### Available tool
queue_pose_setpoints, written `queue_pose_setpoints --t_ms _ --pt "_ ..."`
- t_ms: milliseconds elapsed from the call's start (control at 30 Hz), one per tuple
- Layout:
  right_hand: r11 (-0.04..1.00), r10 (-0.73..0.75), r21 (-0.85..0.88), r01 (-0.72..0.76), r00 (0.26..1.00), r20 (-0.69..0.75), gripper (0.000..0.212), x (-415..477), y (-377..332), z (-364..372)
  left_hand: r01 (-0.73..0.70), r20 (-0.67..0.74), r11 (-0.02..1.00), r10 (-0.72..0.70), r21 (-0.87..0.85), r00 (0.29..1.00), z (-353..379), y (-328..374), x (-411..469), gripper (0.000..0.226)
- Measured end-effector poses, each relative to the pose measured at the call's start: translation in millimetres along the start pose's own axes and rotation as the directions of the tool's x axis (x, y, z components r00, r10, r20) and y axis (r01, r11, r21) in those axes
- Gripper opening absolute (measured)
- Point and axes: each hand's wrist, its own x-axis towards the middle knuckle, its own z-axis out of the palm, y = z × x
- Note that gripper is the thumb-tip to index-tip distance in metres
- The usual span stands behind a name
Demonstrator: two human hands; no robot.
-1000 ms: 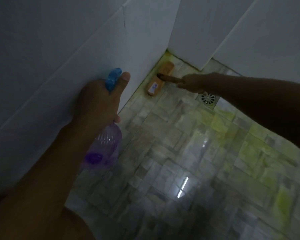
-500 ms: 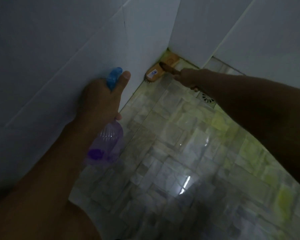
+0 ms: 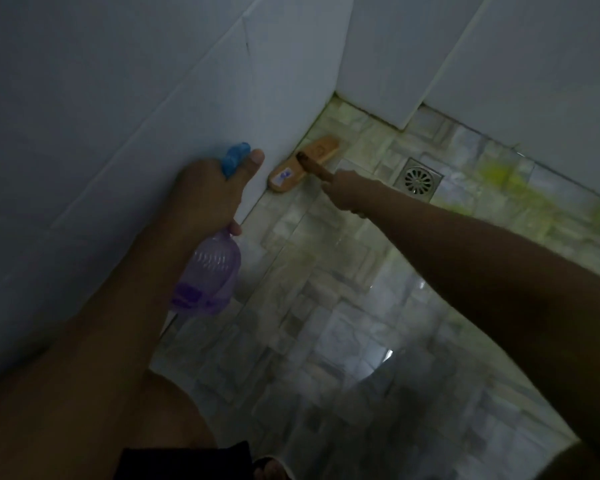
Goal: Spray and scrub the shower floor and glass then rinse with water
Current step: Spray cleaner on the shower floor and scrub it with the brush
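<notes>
Right hand around oblong wooden brush

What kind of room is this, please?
Likely a shower or bathroom corner: a drain in the wet tiled floor, tiled walls, and a brush and spray bottle in use.

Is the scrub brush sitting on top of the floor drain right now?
No, the scrub brush is against the foot of the left wall, and the floor drain lies uncovered to its right.
</notes>
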Motion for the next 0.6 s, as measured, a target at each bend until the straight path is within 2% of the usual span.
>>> queue_pose_setpoints --t_ms 100,167,367,600 --pt "0.999 -0.022 0.025 0.02 0.997 0.071 0.032 -16 -8 16 0.01 0.009 1.0 -0.01 0.0 1.0 2 -3 3 0.084" --pt "0.999 -0.037 0.021 0.035 0.994 0.107 0.038 -28 1 22 0.011 0.012 0.999 -0.011 0.034 1.0 4 -5 3 0.083" --pt "0.988 0.017 0.155 -0.024 0.999 0.042 0.034 -45 5 40 -0.051 0.065 0.992 0.043 0.118 0.997 28 -14 0 0.067" --pt "0.974 0.084 0.205 -0.094 0.995 0.059 0.044 -118 69 86 -0.042 0.071 0.988 0.032 0.15 0.997 66 -12 -16 0.07"
